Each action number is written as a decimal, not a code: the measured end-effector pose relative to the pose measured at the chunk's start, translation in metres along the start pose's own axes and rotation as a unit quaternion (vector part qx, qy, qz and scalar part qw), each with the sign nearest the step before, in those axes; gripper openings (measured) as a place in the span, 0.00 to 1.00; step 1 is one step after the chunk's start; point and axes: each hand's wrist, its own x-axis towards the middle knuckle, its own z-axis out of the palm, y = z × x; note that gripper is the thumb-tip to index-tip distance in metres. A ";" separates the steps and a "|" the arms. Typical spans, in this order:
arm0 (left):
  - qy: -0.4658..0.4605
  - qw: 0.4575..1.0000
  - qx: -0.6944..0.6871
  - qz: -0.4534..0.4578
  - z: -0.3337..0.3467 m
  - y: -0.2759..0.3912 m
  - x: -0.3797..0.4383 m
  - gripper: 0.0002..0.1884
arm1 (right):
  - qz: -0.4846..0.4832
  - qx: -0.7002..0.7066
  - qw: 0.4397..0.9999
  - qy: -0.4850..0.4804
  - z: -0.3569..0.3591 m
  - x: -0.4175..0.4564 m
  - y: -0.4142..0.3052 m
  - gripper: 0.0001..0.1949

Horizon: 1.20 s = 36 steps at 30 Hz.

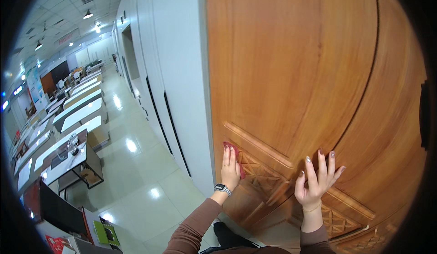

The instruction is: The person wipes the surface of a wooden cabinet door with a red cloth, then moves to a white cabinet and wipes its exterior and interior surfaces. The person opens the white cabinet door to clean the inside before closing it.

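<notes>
A wooden wardrobe door (pixel 273 66) with carved panels fills the right side of the view. My left hand (pixel 231 167) presses a red cloth (pixel 242 172) against the carved lattice panel (pixel 261 172) near the door's left edge. The cloth is mostly hidden under my fingers and palm. On that wrist is a watch with a metal band (pixel 223 189). My right hand (pixel 315 182) has its fingers spread and holds nothing. Its fingertips are at the wood beside the dark seam between two doors; whether all of them touch cannot be told.
White cabinets (pixel 177 66) with long black handles adjoin the wooden door. A glossy tiled floor (pixel 146 172) runs back along them. At left stand rows of white-topped tables (pixel 82 116) and a marble-topped table (pixel 68 162) with glassware. A green item (pixel 106 233) lies at lower left.
</notes>
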 end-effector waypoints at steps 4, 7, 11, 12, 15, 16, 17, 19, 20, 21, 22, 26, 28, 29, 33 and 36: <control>-0.078 0.994 0.038 0.065 -0.021 -0.020 0.000 0.30 | -0.053 0.104 0.993 0.027 0.026 -0.009 -0.024 0.20; -0.052 0.995 0.014 0.084 -0.044 -0.021 0.022 0.29 | -0.066 0.287 0.952 -0.084 0.053 -0.012 -0.047 0.20; 0.077 0.994 -0.046 0.062 -0.080 0.001 0.079 0.28 | -0.064 0.301 0.949 -0.072 0.077 0.003 -0.084 0.19; 0.083 0.991 -0.087 0.057 -0.085 0.001 0.092 0.27 | -0.068 0.302 0.949 -0.062 0.074 0.010 -0.095 0.20; 0.092 0.989 -0.045 0.104 -0.086 0.010 0.150 0.29 | -0.078 0.315 0.945 -0.045 0.097 0.021 -0.119 0.21; 0.082 0.990 -0.049 0.103 -0.085 0.010 0.169 0.30 | -0.082 0.322 0.942 -0.049 0.106 0.027 -0.124 0.21; 0.090 0.989 -0.043 0.109 -0.077 0.002 0.183 0.29 | -0.085 0.326 0.940 -0.057 0.115 0.030 -0.128 0.21; 0.084 0.988 -0.027 0.123 -0.067 -0.018 0.195 0.29 | -0.083 0.354 0.930 -0.046 0.133 0.037 -0.139 0.22; 0.092 0.987 -0.035 0.127 -0.061 -0.026 0.193 0.29 | -0.084 0.362 0.927 -0.042 0.140 0.038 -0.141 0.22; 0.096 0.985 -0.051 0.136 -0.053 -0.028 0.189 0.29 | -0.080 0.363 0.928 -0.036 0.148 0.041 -0.143 0.22; 0.097 0.983 -0.062 0.145 -0.050 -0.032 0.183 0.29 | -0.071 0.351 0.933 -0.043 0.154 0.042 -0.144 0.21; 0.086 0.988 -0.080 0.098 -0.044 -0.051 0.158 0.26 | 0.009 0.349 0.937 -0.001 0.180 0.055 -0.152 0.18; 0.084 0.993 -0.075 0.034 -0.039 -0.072 0.134 0.26 | 0.008 0.376 0.927 0.009 0.189 0.062 -0.166 0.17; 0.074 0.994 -0.082 -0.016 -0.036 -0.088 0.123 0.27 | 0.007 0.388 0.921 0.013 0.194 0.066 -0.175 0.17; 0.051 0.972 -0.105 -0.202 -0.026 -0.148 0.079 0.28 | -0.008 0.415 0.910 0.010 0.220 0.074 -0.206 0.15; 0.012 0.964 -0.119 -0.237 -0.030 -0.166 0.079 0.29 | -0.007 0.408 0.913 0.022 0.239 0.078 -0.217 0.14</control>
